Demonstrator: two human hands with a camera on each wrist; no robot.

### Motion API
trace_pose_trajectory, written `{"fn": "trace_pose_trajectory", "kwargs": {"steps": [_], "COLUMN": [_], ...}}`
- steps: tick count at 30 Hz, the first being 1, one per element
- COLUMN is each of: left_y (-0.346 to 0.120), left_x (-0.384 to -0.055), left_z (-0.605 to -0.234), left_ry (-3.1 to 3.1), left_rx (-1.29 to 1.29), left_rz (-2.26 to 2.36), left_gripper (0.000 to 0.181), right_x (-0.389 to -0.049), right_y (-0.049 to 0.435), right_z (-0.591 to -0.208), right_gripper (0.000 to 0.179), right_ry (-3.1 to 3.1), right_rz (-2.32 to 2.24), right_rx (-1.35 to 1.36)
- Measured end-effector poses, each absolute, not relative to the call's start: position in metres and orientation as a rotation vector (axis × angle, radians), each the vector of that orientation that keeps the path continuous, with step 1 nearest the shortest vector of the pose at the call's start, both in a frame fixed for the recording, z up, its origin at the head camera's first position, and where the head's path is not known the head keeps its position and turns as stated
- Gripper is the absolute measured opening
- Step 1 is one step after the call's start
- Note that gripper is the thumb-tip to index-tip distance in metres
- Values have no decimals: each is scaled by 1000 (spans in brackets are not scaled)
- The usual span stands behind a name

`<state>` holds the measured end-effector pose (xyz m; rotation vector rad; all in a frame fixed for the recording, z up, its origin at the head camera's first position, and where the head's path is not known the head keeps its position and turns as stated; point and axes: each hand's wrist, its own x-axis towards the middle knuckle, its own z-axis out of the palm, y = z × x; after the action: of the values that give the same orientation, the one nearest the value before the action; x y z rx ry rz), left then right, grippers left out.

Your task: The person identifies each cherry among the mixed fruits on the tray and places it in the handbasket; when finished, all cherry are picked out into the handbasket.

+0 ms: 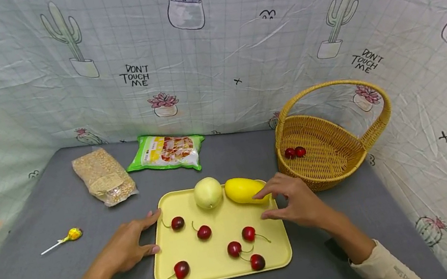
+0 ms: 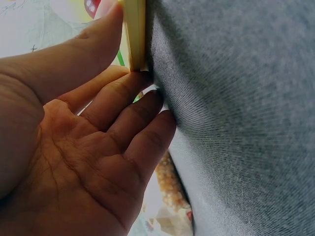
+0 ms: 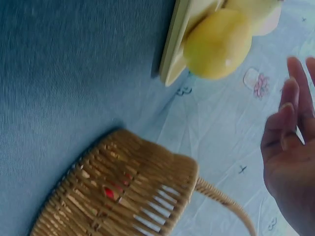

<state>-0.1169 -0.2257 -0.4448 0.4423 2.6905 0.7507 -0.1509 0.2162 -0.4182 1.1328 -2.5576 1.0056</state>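
My left hand [image 1: 127, 246] touches the left rim of a yellow tray [image 1: 224, 272], fingers fairly straight and thumb at the edge [image 2: 135, 34]. Above the tray's right side hovers my right hand [image 1: 294, 199], thumb and fingers apart, with nothing between them. Nearest to it lies a smooth, long yellow fruit [image 1: 241, 190], also in the right wrist view [image 3: 219, 44]. Beside that fruit sits a round pale green fruit [image 1: 208, 193]. Several dark red cherries with stems, such as the cherry at the lower left [image 1: 181, 270], are spread over the tray.
A wicker basket [image 1: 325, 181] with a tall handle stands right of the tray, two cherries [image 1: 295, 152] inside. Behind the tray lie a green packet [image 1: 169, 151] and a clear bag of kernels [image 1: 104, 176]. A wrapped lollipop [image 1: 74, 233] is at the left.
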Motion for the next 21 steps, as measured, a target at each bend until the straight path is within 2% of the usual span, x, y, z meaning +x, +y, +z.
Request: {"fn": "trace_pose_trajectory", "kwargs": {"steps": [12,21], "left_y": [-225,-224], "left_x": [-117,-115], "left_z": [-444,-445], "left_ry": [2690,2711], "left_rx": [438,463], "left_rz": [745,770], "left_gripper": [91,89], "right_x": [-141,-137], "right_y": [198,189], "right_z": [-427,-434], "right_gripper": [44,36], "right_ry": [-2877,-2978], "right_rz": [864,716], "right_rx": [1288,1318]}}
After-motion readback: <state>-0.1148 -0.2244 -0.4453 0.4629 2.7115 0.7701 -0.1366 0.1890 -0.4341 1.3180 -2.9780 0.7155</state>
